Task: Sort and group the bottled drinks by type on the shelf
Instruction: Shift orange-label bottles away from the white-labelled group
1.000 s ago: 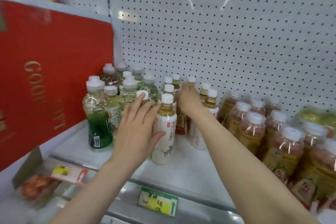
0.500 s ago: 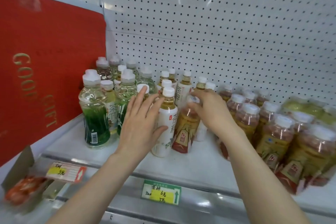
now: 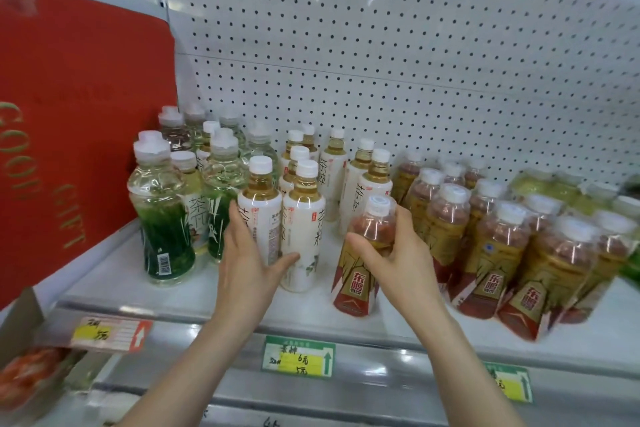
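Observation:
My right hand (image 3: pixel 398 256) grips a red-and-gold labelled bottle (image 3: pixel 360 274) round its upper body, tilted, near the front of the white shelf (image 3: pixel 194 291). To its right stands a group of the same red-and-gold bottles (image 3: pixel 491 246). My left hand (image 3: pixel 249 260) rests with straight fingers against two white-labelled tea bottles (image 3: pixel 301 229), thumb on the front one. More white tea bottles (image 3: pixel 360 180) stand behind. Green-labelled clear bottles (image 3: pixel 162 215) stand at the left.
A red gift box (image 3: pixel 76 121) leans at the shelf's left end. A white pegboard wall (image 3: pixel 381 45) backs the shelf. Price tags (image 3: pixel 298 360) hang on the front rail. Green packaged bottles (image 3: pixel 568 191) sit at the far right. Bare shelf lies along the front edge.
My right hand has drawn the red-and-gold bottle out from among the white tea bottles, forward and to the right. My left hand stays against the tea bottles.

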`<action>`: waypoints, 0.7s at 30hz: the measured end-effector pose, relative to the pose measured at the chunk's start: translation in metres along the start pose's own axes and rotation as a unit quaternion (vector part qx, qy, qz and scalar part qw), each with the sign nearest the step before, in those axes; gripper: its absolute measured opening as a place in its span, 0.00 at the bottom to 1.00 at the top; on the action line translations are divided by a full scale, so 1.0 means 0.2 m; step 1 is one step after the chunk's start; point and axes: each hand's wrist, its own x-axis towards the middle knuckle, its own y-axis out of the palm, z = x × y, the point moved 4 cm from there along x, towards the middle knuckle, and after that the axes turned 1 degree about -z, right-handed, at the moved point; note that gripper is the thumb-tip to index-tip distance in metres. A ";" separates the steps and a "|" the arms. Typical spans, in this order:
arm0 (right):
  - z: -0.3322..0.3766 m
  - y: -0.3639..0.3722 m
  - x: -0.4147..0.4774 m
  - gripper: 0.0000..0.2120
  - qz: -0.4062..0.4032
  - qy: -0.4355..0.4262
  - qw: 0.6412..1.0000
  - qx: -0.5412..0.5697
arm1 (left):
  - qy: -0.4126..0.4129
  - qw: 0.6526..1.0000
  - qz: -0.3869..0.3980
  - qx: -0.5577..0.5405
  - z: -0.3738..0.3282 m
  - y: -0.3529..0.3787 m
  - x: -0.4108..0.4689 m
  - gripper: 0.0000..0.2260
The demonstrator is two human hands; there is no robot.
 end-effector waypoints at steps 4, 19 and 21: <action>-0.03 -0.03 0.00 0.30 -0.013 -0.001 1.000 -0.002 | 0.003 1.000 0.013 -0.015 -0.05 0.09 0.01 0.57; -0.09 -0.02 0.03 0.36 -0.019 -0.013 1.000 0.000 | 0.099 0.990 -0.081 0.053 -0.10 0.19 0.05 0.35; -0.10 0.00 0.04 0.36 -0.016 -0.003 1.000 0.015 | 0.083 0.979 -0.171 0.069 -0.04 0.05 0.07 0.36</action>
